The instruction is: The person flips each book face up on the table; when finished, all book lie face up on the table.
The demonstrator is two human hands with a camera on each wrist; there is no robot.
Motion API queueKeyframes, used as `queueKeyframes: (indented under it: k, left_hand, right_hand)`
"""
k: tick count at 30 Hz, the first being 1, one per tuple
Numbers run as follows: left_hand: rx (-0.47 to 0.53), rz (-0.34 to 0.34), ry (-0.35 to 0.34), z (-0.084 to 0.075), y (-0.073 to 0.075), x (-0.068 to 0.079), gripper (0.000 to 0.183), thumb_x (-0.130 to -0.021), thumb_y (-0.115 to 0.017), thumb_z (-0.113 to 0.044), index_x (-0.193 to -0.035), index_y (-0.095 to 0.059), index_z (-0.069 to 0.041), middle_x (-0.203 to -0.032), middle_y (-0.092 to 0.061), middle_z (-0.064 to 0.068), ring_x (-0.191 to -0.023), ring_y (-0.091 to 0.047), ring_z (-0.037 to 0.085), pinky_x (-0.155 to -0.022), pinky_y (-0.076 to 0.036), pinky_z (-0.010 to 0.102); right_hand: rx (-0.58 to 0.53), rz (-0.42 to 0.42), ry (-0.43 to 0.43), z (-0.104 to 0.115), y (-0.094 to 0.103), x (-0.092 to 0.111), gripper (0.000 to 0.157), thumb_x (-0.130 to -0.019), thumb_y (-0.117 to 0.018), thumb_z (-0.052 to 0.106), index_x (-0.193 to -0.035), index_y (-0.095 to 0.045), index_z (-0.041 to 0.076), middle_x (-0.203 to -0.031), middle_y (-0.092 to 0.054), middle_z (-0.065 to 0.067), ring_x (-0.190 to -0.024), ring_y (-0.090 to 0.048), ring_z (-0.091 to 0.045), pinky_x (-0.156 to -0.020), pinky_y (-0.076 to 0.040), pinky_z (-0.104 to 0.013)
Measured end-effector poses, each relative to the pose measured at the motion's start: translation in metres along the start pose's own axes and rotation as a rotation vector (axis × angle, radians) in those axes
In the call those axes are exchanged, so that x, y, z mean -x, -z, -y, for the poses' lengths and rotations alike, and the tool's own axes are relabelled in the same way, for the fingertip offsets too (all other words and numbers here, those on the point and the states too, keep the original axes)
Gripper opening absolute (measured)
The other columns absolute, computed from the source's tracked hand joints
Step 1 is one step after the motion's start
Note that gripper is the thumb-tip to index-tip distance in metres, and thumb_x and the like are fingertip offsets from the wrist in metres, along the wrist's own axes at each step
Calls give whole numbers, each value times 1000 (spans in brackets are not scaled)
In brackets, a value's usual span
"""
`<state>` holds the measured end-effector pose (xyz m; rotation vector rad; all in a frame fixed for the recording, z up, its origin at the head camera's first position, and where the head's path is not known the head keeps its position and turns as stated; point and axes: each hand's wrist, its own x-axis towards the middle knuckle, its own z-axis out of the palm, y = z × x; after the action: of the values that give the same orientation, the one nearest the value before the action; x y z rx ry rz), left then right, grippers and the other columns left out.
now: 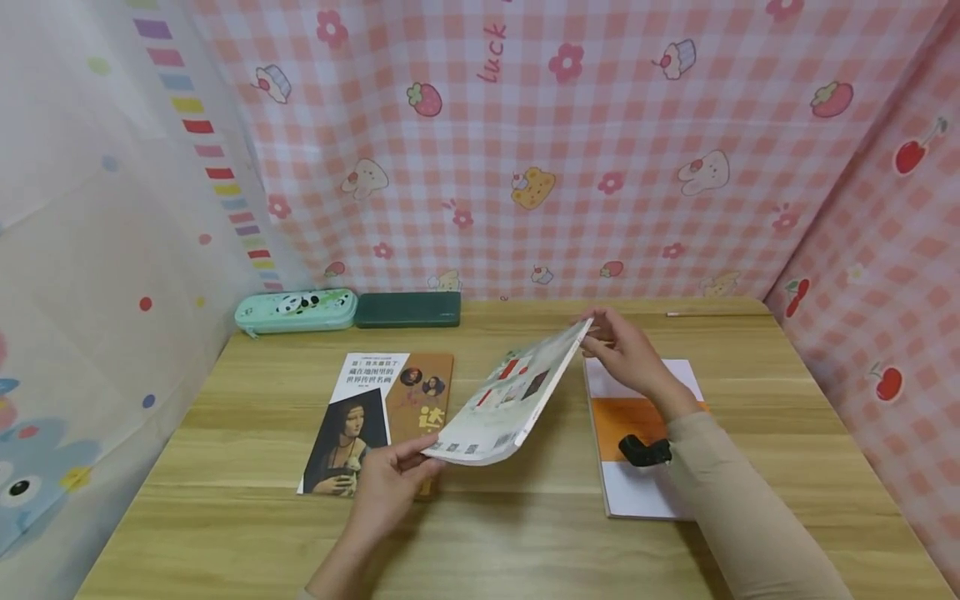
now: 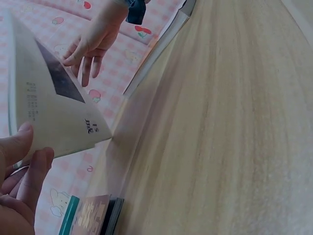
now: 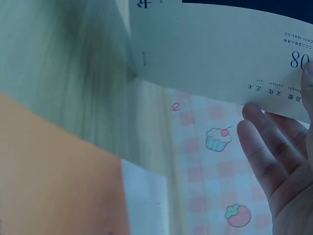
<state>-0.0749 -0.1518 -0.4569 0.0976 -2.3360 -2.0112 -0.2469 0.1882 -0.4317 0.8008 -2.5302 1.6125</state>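
Note:
A thin magazine [image 1: 510, 400] is held tilted above the table, its back cover with small pictures turned up. My left hand [image 1: 390, 487] pinches its near left corner between thumb and fingers. At the far right corner, my right hand [image 1: 626, 350] holds the edge; the right wrist view shows the thumb over the printed "08" on the front cover [image 3: 215, 54] and the fingers at the edge. Left of the magazine lies a book [image 1: 348, 442] with a portrait painting and a brown right part, partly covered by my left hand. A white book with an orange band [image 1: 611, 421] lies under my right forearm.
At the back left stand a mint pencil case [image 1: 296, 310] with pandas and a dark green flat case [image 1: 408, 310]. A thin stick [image 1: 716, 314] lies along the table's back right edge. Patterned curtains [image 1: 487, 167] hang behind and at both sides of the wooden table [image 1: 540, 533].

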Motion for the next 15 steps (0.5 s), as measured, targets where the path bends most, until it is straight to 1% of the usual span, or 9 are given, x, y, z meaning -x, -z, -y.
queueKeyframes:
  k: [3, 6, 10, 12, 15]
  left_hand:
    - [-18, -9, -34, -1, 2, 0, 31, -82, -77, 11, -112, -73, 8, -105, -73, 25, -88, -74, 20, -74, -61, 25]
    - [-40, -18, -65, -1, 3, 0, 30, -83, -76, 10, -112, -74, 6, -108, -73, 24, -88, -74, 16, -74, -61, 25]
    - [-116, -52, -123, -1, 4, 0, 26, -85, -76, 5, -111, -76, 3, -107, -74, 19, -87, -74, 14, -71, -61, 25]
    - [-155, -72, -147, -1, 5, 0, 24, -86, -76, 2, -110, -76, 2, -102, -75, 17, -85, -74, 15, -68, -61, 25]
    - [-194, -92, -162, -2, 5, 1, 22, -87, -76, -2, -109, -77, 1, -95, -77, 14, -78, -74, 19, -61, -61, 26]
  right_hand:
    - [-4, -10, 12, 5, 2, -1, 22, -101, -58, 0, -121, -50, -4, -128, -65, -22, -104, -69, -34, -81, -62, -35]
    - [9, -16, 11, 9, 3, -2, 22, -101, -59, 1, -121, -51, -5, -122, -67, -22, -101, -71, -33, -80, -61, -30]
    - [42, -28, -16, 14, 4, -4, 25, -100, -62, 4, -121, -52, -4, -109, -70, -21, -95, -73, -32, -76, -61, -26]
    - [50, -37, -31, 16, 4, -5, 26, -100, -62, 5, -122, -52, -4, -105, -70, -21, -92, -73, -32, -75, -61, -29]
    - [46, -52, -32, 19, 4, -7, 25, -100, -62, 4, -122, -53, -6, -102, -71, -23, -88, -73, -33, -75, -62, -34]
